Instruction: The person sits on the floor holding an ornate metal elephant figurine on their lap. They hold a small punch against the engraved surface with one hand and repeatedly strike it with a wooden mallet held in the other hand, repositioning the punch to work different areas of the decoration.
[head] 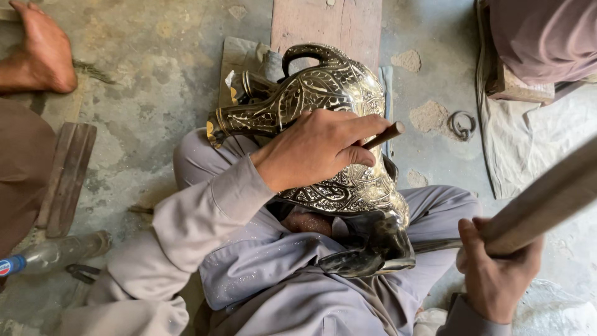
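I see the engraved brass jug point(323, 124) lying mid-frame across my lap, spout upper left; my left hand point(317, 149) pinches a punch point(384, 135) on it, right hand point(497, 274) grips a hammer handle point(547, 199) lower right

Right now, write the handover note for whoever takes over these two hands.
Left hand: rests on the engraved brass jug, gripping a thin punch against its side.
Right hand: holds a wooden handle, raised to the right of the jug.
Jug: lies on its side across the lap, spout to the left, handle up, base toward the body.
Done: engraved pattern covers the visible side.
Left: cannot tell which areas are unfinished.
Nearby: metal ring and plastic bottle on the floor.
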